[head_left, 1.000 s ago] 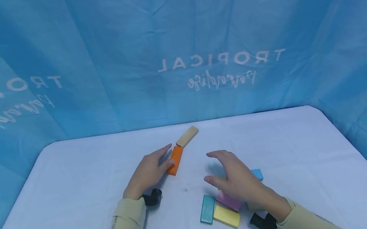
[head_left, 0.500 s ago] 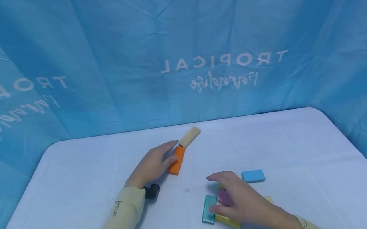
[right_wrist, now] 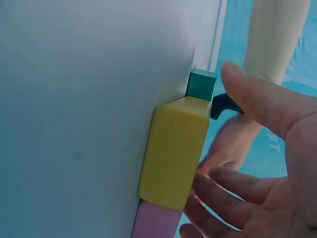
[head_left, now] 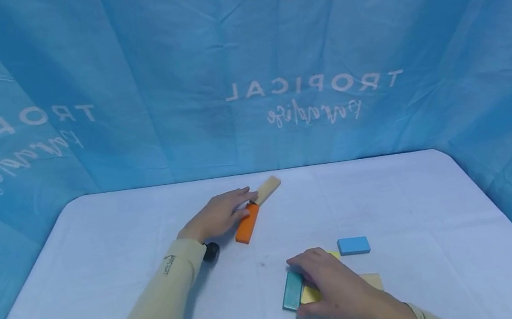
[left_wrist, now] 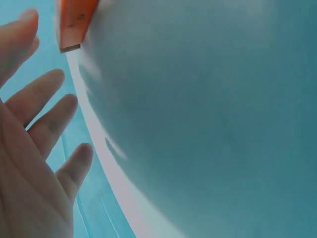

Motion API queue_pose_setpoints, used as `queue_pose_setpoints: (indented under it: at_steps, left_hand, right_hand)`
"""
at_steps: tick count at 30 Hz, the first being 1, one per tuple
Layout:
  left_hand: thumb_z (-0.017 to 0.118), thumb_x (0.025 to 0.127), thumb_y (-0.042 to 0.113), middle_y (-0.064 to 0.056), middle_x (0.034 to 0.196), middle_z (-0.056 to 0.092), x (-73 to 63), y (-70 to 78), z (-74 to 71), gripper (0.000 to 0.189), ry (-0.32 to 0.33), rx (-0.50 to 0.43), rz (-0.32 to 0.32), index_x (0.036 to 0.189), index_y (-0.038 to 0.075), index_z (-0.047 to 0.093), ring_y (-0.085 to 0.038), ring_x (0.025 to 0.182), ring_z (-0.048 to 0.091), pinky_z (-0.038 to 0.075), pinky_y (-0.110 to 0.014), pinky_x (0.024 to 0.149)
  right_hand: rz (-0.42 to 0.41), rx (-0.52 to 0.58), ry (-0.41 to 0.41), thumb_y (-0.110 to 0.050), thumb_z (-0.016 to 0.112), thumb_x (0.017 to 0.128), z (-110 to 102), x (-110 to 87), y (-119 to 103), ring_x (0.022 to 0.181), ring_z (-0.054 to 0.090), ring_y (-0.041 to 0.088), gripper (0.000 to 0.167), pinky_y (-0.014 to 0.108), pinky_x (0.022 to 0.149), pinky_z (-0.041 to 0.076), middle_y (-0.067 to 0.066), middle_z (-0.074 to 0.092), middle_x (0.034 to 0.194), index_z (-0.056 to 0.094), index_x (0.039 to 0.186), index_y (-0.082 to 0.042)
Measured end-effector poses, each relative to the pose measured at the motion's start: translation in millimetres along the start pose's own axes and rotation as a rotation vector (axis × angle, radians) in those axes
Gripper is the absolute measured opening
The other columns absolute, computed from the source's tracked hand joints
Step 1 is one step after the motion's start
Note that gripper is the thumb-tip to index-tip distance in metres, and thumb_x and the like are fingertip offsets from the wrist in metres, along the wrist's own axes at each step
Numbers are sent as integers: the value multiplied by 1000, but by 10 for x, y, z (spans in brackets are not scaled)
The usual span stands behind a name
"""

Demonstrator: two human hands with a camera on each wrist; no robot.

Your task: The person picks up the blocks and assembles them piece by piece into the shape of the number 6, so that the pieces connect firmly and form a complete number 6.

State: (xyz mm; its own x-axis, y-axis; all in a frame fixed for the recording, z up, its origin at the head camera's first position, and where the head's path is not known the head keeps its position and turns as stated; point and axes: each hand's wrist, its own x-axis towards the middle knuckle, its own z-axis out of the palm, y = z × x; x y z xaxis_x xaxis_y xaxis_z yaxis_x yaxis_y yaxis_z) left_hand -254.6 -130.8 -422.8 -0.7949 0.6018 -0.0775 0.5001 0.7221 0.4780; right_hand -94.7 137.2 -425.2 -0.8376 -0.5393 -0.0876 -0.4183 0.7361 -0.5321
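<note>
My left hand (head_left: 217,215) reaches over the far end of an orange block (head_left: 248,225), its fingers loosely extended. A plain wooden block (head_left: 268,188) adjoins that end, partly under the fingertips. In the left wrist view the fingers are spread, holding nothing. My right hand (head_left: 335,287) hovers over a cluster of blocks, thumb and fingers apart around a teal block (head_left: 292,292) and a yellow block (head_left: 310,294). A pink block (right_wrist: 157,218) shows in the right wrist view but is hidden by the hand from above. Whether the right fingertips touch the teal block, I cannot tell.
Behind the right hand lies a blue block (head_left: 353,246), with part of another yellow block (head_left: 334,254) nearby. A second wooden block (head_left: 371,280) peeks out beside the right wrist. Blue printed curtains (head_left: 239,60) hang around the white table (head_left: 405,202).
The left hand has slid slightly forward and right along the orange block toward the wooden one. The right hand has come nearer and lowered over the teal block, uncovering the blue block.
</note>
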Motion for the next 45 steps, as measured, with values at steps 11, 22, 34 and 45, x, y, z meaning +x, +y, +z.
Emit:
queue_pose_setpoints:
  at_steps: [11,22,34,45]
  left_hand:
    - [54,105,32,-9,161,35,4,5,-2,53,-40,-16,-58,155,20,42,-32,148,31,27,-52,120]
    - [58,104,32,-6,157,42,24,60,27,52,-75,65,-85,153,21,45,-32,147,33,30,-52,118]
    - [58,103,37,-2,158,42,54,53,31,53,-73,79,-105,153,26,46,-32,147,34,31,-53,117]
    - [57,103,37,1,158,41,55,23,64,52,-64,82,-111,154,28,45,-31,148,33,30,-52,118]
  right_hand:
    - [-24,-134,-46,-55,84,76,32,88,-48,122,51,18,80,42,106,44,-2,61,128,57,138,-11]
    - [-14,-211,-52,-55,85,74,53,112,-119,116,53,18,76,41,104,46,-1,63,117,63,130,-8]
    - [38,-113,-15,-52,86,74,-17,129,-147,119,52,17,72,44,104,48,-5,62,121,63,131,-14]
    - [1,-48,31,-46,87,76,-89,202,-132,120,54,17,69,44,103,49,-4,62,124,63,132,-13]
